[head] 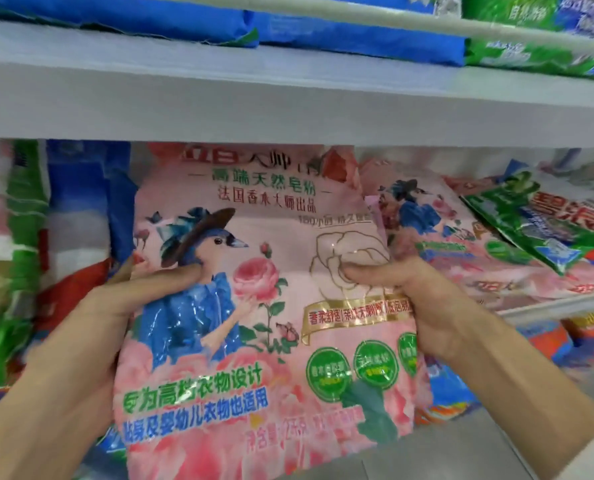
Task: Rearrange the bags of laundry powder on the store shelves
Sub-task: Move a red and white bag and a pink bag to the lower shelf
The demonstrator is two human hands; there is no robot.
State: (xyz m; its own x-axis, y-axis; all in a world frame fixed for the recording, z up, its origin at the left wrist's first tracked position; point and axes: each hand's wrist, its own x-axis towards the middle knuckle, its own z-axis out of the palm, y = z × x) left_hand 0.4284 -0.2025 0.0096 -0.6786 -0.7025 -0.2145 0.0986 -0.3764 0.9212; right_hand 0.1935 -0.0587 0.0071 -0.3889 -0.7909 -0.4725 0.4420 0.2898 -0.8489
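Two bare hands hold one bag upright in front of the middle shelf. The left hand grips the bag's left edge, thumb laid across the printed front and fingers hidden behind. The right hand pinches the right edge, fingers curled into a fold of the film. Between them, the glossy pink plastic bag of laundry powder, printed with a bird-headed figure in blue and roses, faces the person. Its top is hidden behind the lip of the white shelf board. The two-sided grip probably serves to stop the soft, full bag sagging and to stand it in place with the label outward.

Just behind on the right, a matching pink bag lies flat, and a tilted green bag rests on top of it, so they fill that side of the shelf. On the left, an upright blue-and-white bag stands close, leaving only a narrow slot. Farther up, flat blue bags lie on the upper shelf. Orange-and-blue packs sit on the lower shelf at right.
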